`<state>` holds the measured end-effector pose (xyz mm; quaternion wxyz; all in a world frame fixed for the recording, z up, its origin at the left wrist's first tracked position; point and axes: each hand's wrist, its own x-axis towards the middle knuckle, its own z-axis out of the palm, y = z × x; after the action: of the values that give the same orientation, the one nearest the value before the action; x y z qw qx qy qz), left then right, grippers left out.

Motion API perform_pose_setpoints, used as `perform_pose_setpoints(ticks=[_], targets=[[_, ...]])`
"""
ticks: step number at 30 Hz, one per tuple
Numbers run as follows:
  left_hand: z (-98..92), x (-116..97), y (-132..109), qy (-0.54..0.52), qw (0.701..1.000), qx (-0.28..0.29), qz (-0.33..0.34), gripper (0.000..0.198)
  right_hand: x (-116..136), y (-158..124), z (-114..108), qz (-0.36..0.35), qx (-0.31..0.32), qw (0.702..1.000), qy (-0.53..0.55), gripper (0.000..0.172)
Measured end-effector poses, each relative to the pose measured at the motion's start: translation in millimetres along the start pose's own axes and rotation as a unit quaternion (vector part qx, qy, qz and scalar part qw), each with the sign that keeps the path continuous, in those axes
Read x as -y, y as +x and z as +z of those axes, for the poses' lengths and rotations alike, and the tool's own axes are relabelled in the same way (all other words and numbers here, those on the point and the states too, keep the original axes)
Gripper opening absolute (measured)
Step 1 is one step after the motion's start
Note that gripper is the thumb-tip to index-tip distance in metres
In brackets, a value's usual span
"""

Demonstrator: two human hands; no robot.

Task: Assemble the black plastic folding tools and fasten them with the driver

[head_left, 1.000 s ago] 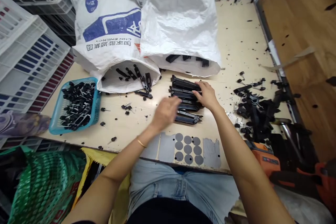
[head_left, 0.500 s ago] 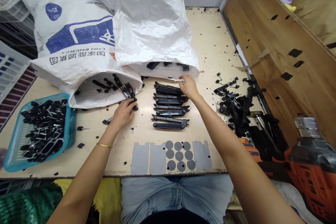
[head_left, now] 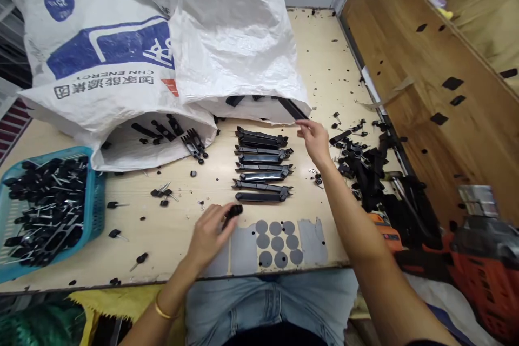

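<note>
- Worktop: pale surface; clock positions are taken from the central row.
- Printed white woven sack: 10 o'clock, mouth open, black forked plastic parts at its lip.
- Plain white woven sack: 12 o'clock, black parts visible inside its mouth.
- Blue plastic basket: 9 o'clock, filled with black-headed metal pins.
- Row of long black plastic parts: centre, lying crosswise, roughly parallel.
- Right hand: 2 o'clock, fingertips pinching the near end of a black strip; strip reaches into the plain sack's mouth.
- Left hand: between 7 and 8 o'clock, gripping a small black part; fingers partly hide its shape.
- Grey discs: 6 o'clock, flat.
</note>
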<state>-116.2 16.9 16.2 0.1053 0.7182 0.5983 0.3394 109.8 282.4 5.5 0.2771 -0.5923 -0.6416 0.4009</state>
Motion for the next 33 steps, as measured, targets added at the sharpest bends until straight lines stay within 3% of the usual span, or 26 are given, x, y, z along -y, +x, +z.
perform_pose_setpoints(ticks=[3,5,8,10,13,17,18,22,25,27,29,33], targets=[[38.1,-23,-24,-0.034,0.998,0.039,-0.037,0.024,-31,-98,-24,0.035,0.024,0.977,0.210,0.059],[59.0,-28,-36,-0.008,0.999,0.035,-0.038,0.022,-55,-162,-40,0.072,0.081,0.955,0.276,0.061],[75.9,-28,-47,0.038,0.998,0.027,-0.034,0.024,-84,-233,-62,0.128,0.181,0.949,0.223,0.060],[79.0,-27,-51,0.045,0.998,0.026,-0.043,0.025,-95,-254,-72,0.142,0.251,0.946,0.145,0.060],[78.4,-26,-54,0.045,0.998,0.024,-0.046,0.025,-97,-256,-71,0.125,0.276,0.952,0.043,0.048],[78.0,-26,-56,0.059,0.998,0.017,-0.028,0.025,-82,-238,-55,0.079,0.160,0.976,-0.124,0.025],[78.6,-25,-56,0.062,0.998,0.015,-0.024,0.025,-78,-235,-51,0.057,0.156,0.974,-0.154,0.024],[81.7,-24,-58,0.071,0.997,0.002,-0.008,0.025,-67,-228,-37,-0.014,0.268,0.933,-0.241,0.045],[78.8,-24,-57,0.046,0.999,-0.007,-0.003,0.025,-62,-224,-32,-0.007,0.291,0.892,-0.346,0.044],[72.3,-27,-55,0.003,1.000,-0.026,-0.014,0.026,-58,-224,-29,0.003,0.282,0.886,-0.367,0.041],[64.3,-32,-52,-0.023,0.998,-0.045,-0.027,0.028,-51,-227,-26,0.019,0.262,0.899,-0.352,0.044],[59.4,-38,-51,0.012,0.999,-0.034,-0.024,0.031,-39,-245,-8,0.049,0.226,0.924,-0.305,0.042]])
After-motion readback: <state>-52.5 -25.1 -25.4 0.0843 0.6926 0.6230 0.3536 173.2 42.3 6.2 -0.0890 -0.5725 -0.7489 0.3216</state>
